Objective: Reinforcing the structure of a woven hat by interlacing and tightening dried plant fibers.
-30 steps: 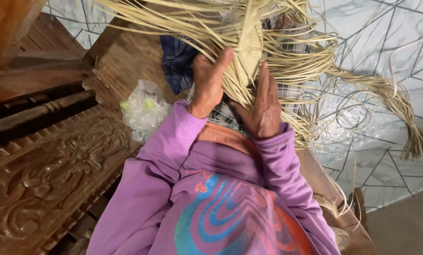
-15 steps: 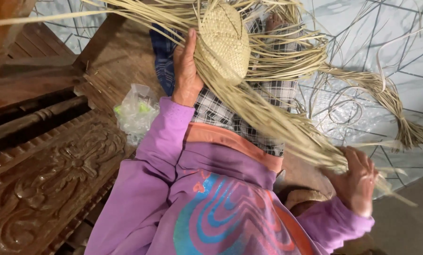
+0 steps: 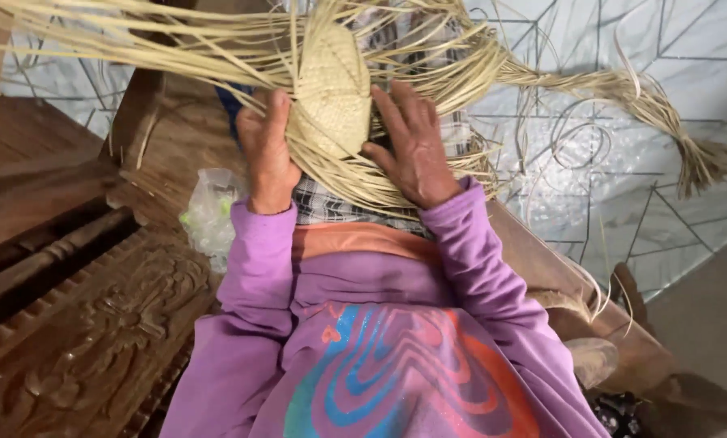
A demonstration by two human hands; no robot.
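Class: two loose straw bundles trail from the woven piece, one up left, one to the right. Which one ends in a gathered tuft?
The right bundle: its strands draw together and end in a tuft. The left bundle stays fanned out and runs off the frame edge.

Even, soft daylight; no glare.
Woven piece (image 3: 331, 101) sharp; loose strands (image 3: 136, 40) left of it motion-blurred; carved wood (image 3: 96, 324) below it dim; faint shadows.
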